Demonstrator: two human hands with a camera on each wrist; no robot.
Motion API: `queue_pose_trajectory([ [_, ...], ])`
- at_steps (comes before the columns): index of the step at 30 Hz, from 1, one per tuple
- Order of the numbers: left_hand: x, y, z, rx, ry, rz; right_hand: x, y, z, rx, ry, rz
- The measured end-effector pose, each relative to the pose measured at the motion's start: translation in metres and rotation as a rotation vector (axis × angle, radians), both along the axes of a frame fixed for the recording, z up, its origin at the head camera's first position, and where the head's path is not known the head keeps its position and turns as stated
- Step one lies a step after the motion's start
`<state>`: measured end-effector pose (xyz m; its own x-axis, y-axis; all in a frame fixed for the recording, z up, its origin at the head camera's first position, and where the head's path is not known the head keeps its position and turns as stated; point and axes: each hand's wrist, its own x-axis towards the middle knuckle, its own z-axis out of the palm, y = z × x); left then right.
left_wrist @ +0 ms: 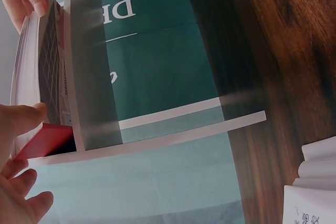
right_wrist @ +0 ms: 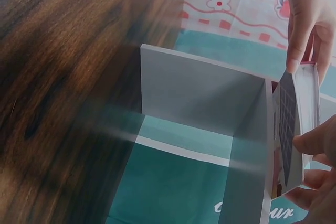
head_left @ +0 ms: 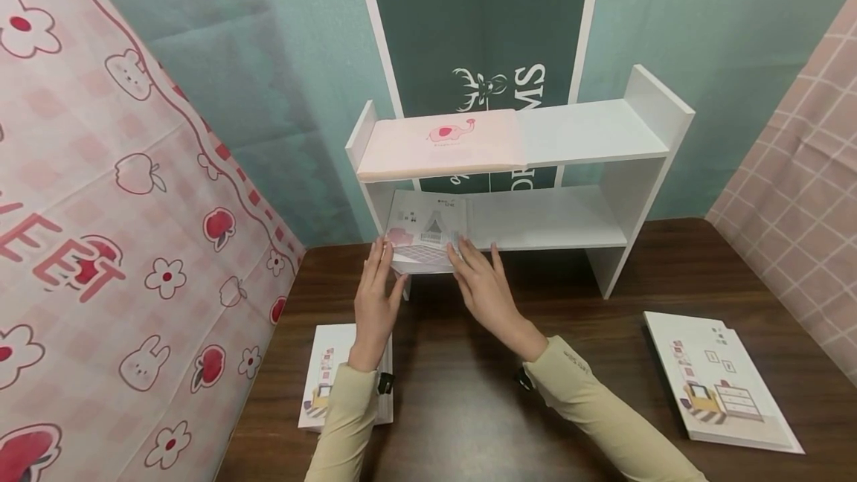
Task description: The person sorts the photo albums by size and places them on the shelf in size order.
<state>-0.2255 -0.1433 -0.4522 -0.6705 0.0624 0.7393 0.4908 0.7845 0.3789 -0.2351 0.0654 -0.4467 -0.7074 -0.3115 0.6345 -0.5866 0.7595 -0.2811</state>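
Note:
A small stack of books (head_left: 422, 218) lies on the left end of the middle board of a white shelf unit (head_left: 556, 218). My left hand (head_left: 375, 307) rests against the stack's left edge, fingers mostly straight, with the thumb on its front in the left wrist view. On the other side, my right hand (head_left: 487, 290) touches the front right edge with extended fingers. A red cover (left_wrist: 44, 142) shows beside the left fingers. Grey checked print (right_wrist: 287, 121) marks the face of one book; its pages face the hands.
On the top board lies a flat pale pink item (head_left: 442, 140) with an elephant print. Books (head_left: 326, 348) lie on the brown table (head_left: 462, 422) under the left forearm. Another white book stack (head_left: 726, 385) is at the right. A patterned cloth (head_left: 167, 244) hangs at the left.

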Motion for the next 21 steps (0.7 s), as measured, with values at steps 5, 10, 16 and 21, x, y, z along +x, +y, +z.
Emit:
queue_pose_trajectory([
  [5,0.0000,0.0014,-0.0016,0.000,-0.003,0.017,-0.0018,0.0000,-0.0012,-0.011,0.029,-0.001],
  [10,-0.0003,0.0022,-0.0019,0.004,0.003,0.028,-0.0042,-0.0004,-0.0036,-0.024,0.068,0.003],
  [16,-0.0005,0.0027,-0.0014,0.002,-0.002,0.034,-0.0055,-0.0009,-0.0055,-0.045,0.095,0.013],
  [21,0.0015,0.0035,-0.0019,-0.002,-0.020,0.039,-0.0047,-0.0013,-0.0069,-0.055,0.092,0.017],
])
